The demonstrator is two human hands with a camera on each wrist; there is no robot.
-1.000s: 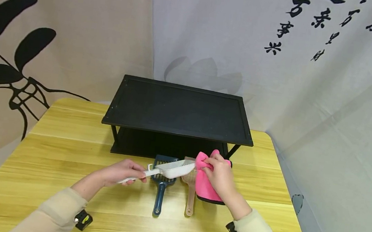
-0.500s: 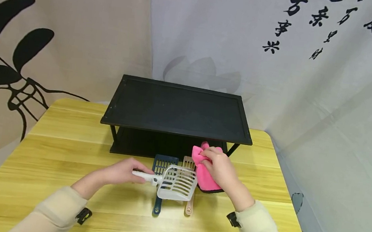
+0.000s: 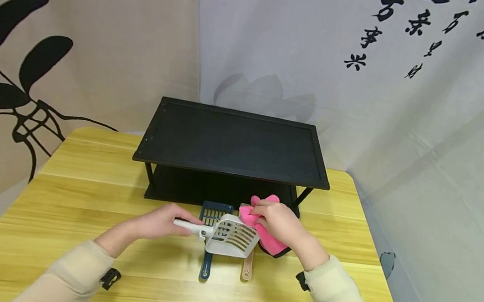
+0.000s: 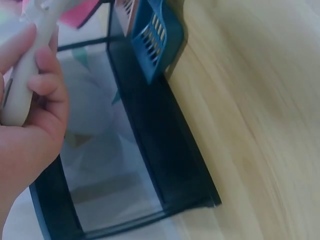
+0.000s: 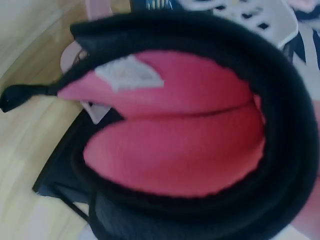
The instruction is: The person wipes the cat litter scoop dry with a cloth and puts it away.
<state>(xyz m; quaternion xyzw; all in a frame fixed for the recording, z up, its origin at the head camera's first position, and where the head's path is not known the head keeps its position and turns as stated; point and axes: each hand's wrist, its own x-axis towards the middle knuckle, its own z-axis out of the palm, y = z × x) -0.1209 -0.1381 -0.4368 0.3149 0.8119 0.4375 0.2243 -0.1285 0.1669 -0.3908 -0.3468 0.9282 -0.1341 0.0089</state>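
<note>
My left hand (image 3: pixel 164 222) grips a white litter scoop (image 3: pixel 222 251) by its handle, the slotted bowl pointing right. In the left wrist view, the fingers wrap round the pale handle (image 4: pixel 24 90). A pink cloth glove (image 3: pixel 272 243) with a black-bound cuff is bunched in my right hand (image 3: pixel 282 223), which pinches it against the scoop's far right rim. The right wrist view looks into the cuff's pink lining (image 5: pixel 175 155), with a white label (image 5: pixel 129 73) inside. Beneath the white scoop lie a blue litter scoop (image 3: pixel 206 265) and a beige one (image 3: pixel 247 268), both partly hidden.
A black two-tier rack (image 3: pixel 234 142) stands behind the scoops at the back of the yellow wooden table (image 3: pixel 85 193). The blue and beige scoop heads lie at its front edge. A printed cloth (image 3: pixel 273 35) hangs behind the table.
The white scoop has turned from edge-on to show its slotted bowl and come slightly nearer. My right hand has moved left with the pink glove, onto the scoop's rim.
</note>
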